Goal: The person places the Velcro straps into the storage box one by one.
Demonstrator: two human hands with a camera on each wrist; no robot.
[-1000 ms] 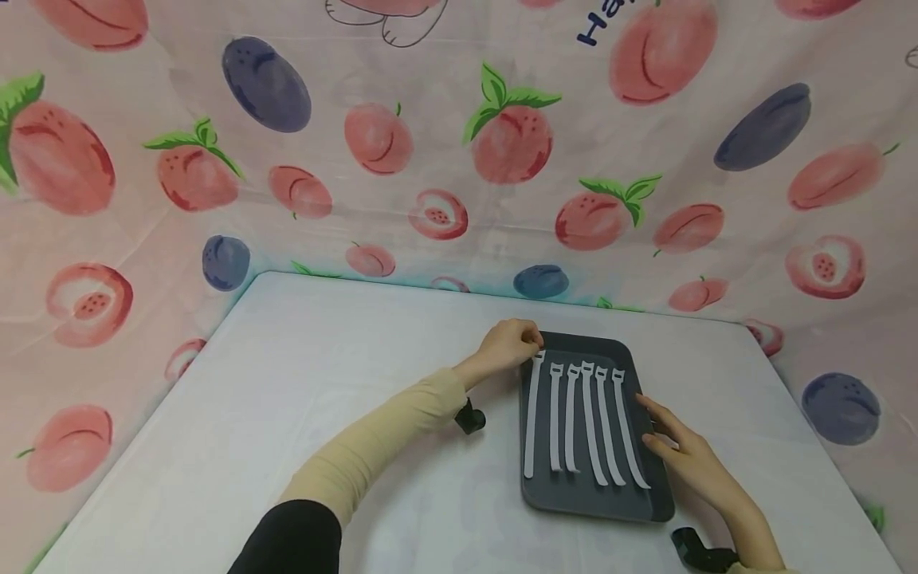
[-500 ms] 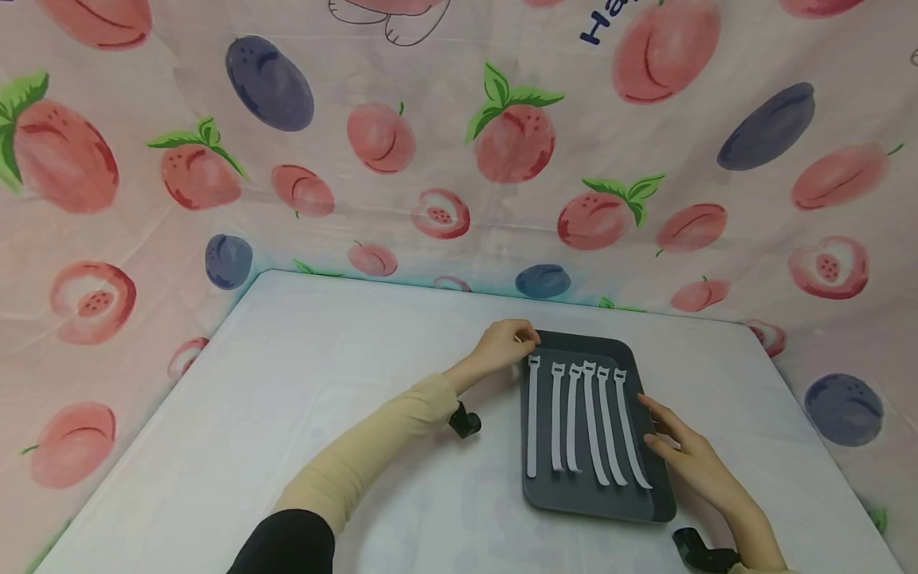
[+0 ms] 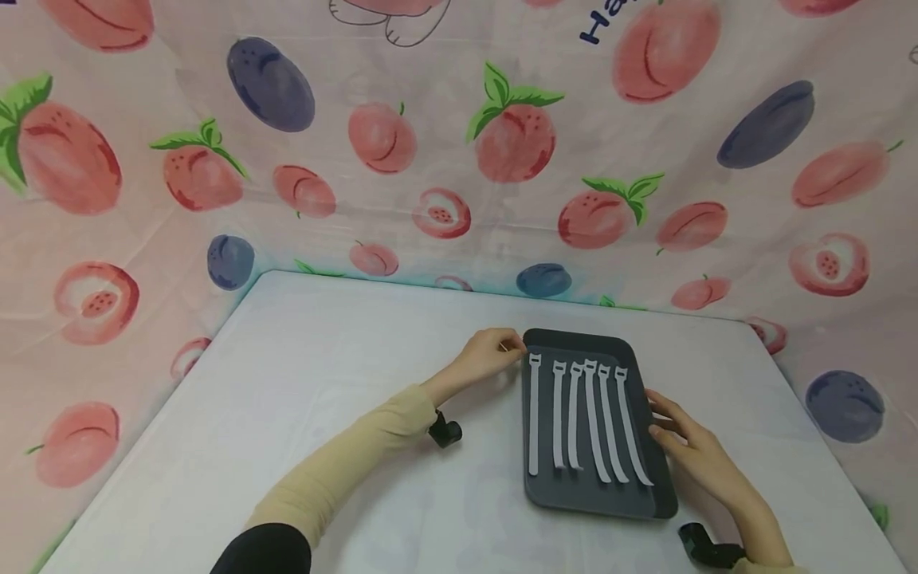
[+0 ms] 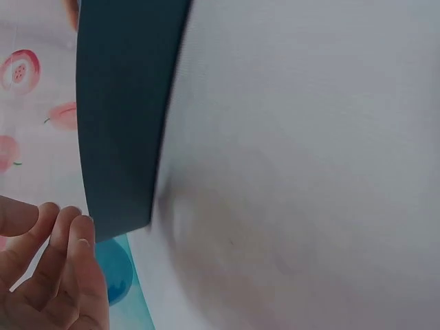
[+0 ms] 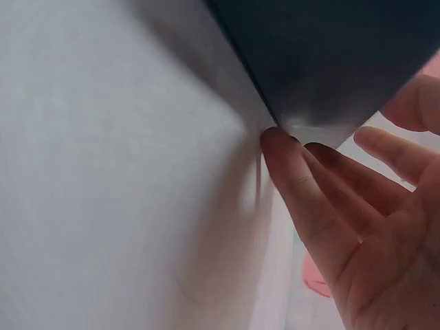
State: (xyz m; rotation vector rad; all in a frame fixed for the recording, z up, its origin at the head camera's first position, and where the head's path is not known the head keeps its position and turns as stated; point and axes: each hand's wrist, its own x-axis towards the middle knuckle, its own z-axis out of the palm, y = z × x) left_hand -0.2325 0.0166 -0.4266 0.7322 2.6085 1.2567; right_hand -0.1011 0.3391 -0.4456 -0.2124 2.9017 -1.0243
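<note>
A dark grey rectangular tray (image 3: 588, 501) lies on the white table in the head view. In it, several light grey cable straps (image 3: 596, 418) with slotted heads lie side by side, heads at the far end. The leftmost strap (image 3: 534, 422) lies along the tray's left side, a little apart from the others. Beside the tray's far left corner, my left hand (image 3: 491, 352) has loosely bent fingers and holds nothing; the left wrist view shows the fingers (image 4: 75, 251) by the tray's side. My right hand (image 3: 696, 450) is at the tray's right edge, fingertips right against its side.
The table (image 3: 344, 359) has a white covering. A fruit-print curtain (image 3: 430, 143) hangs behind it and along both sides. Black wrist cameras (image 3: 445, 430) are worn under both wrists.
My left hand has let go of the leftmost strap's head and drawn back left, off the tray. That strap now lies flat. My right hand has shifted slightly right.
</note>
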